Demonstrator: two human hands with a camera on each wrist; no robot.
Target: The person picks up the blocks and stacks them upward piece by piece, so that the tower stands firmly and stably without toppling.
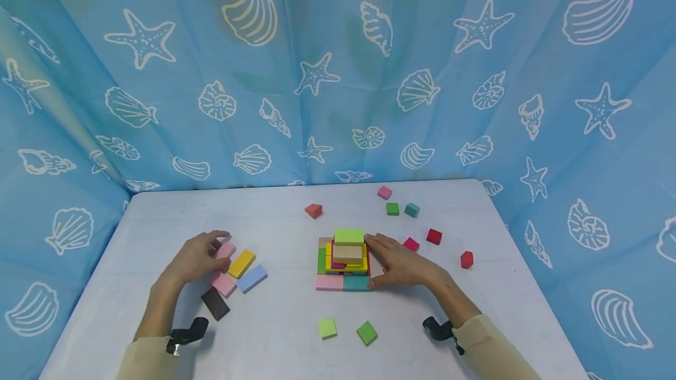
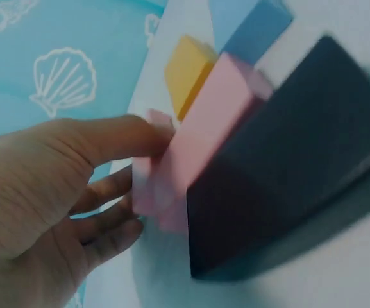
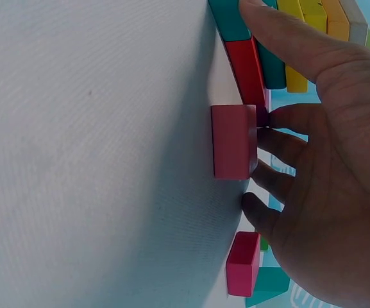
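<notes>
At the left, my left hand (image 1: 192, 258) pinches a pink block (image 2: 143, 186) between thumb and fingers. A second pink block (image 1: 224, 284) lies by the thumb, with a black block (image 1: 216, 304), a yellow block (image 1: 242, 263) and a blue block (image 1: 252, 278) around it. Mid-table stands a stepped stack of coloured blocks, a lime block (image 1: 349, 236) on top. My right hand (image 1: 406, 264) is spread along its right side, thumb against the teal block (image 1: 356, 283) at the front corner. Below its fingers, a red block (image 3: 233, 142) shows in the right wrist view.
Two green blocks (image 1: 367, 332) lie in front of the stack. An orange-red block (image 1: 314, 210) sits behind it. Several small blocks, among them a red block (image 1: 434, 236) and a teal block (image 1: 412, 210), are scattered back right. A blue shell-print curtain (image 1: 338, 104) surrounds the white table.
</notes>
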